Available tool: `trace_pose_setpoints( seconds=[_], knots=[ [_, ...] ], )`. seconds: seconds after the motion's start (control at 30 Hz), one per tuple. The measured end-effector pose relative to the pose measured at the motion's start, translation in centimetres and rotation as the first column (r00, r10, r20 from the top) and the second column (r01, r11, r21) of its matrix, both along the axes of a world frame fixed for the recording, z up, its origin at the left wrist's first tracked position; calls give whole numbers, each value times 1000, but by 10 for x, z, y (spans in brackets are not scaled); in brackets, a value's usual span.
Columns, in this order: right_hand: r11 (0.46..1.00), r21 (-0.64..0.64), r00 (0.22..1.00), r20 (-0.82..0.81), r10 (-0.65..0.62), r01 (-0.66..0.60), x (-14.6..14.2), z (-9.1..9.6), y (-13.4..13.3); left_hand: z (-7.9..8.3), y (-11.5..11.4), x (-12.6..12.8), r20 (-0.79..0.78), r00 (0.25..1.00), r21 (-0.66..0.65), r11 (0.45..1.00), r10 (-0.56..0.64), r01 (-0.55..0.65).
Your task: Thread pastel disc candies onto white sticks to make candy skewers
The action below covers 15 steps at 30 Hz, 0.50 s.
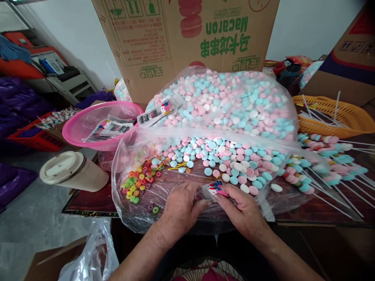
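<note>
Near the table's front edge, my left hand (pixel 182 205) and my right hand (pixel 244 210) are closed on a small printed plastic bag (pixel 215 188) with red, blue and pink print. My right thumb and fingers pinch its right side; my left fingers curl round its left side, partly hiding it. Just beyond lie loose pink, blue and white candies (pixel 211 154) on clear plastic. Small ring-shaped candies (pixel 137 181) in red, yellow and green are left of my left hand. A few yellow twist ties (pixel 177 166) lie between the two kinds.
A large clear bag of candies (pixel 228 97) stands before a cardboard box (pixel 187 43). Left are a pink basket (pixel 68 130) holding printed bags and a lidded cup (pixel 88 175). Candy skewers (pixel 336 168) and an orange basket (pixel 359 119) with white sticks are right.
</note>
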State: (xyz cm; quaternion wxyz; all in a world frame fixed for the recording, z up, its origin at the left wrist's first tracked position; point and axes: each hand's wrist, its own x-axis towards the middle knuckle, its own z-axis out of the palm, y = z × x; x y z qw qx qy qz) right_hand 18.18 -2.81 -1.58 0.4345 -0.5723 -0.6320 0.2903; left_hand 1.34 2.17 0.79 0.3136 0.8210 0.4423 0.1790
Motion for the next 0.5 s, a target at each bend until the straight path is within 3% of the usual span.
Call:
trace_pose_setpoints(
  seconds=[0.1, 0.17, 0.23, 0.33, 0.4, 0.5],
  knots=[
    [1000, -26, 1000, -24, -18, 17, -2, -7, -3, -5, -10, 4, 28, 993, -21, 993, 117, -116],
    [998, -47, 998, -39, -46, 44, 0, -6, -3, -10, -13, 6, 108, 985, -100, 987, 137, -127],
    [996, -80, 998, -56, -30, 26, 6, 0, -1, -13, -11, 6, 181, 980, -183, 982, 85, -51],
    [986, -128, 994, -36, 103, -106, 13, 10, 3, -10, -2, 2, 227, 969, -260, 954, -93, 152],
    [985, -97, 990, 1, 144, -143, 14, 12, 5, -3, 3, 0, 172, 970, -276, 936, -174, 217],
    [1000, -6, 999, 29, 17, -17, 10, 6, 4, 8, 2, 3, -10, 997, -133, 988, -80, 78]
  ],
)
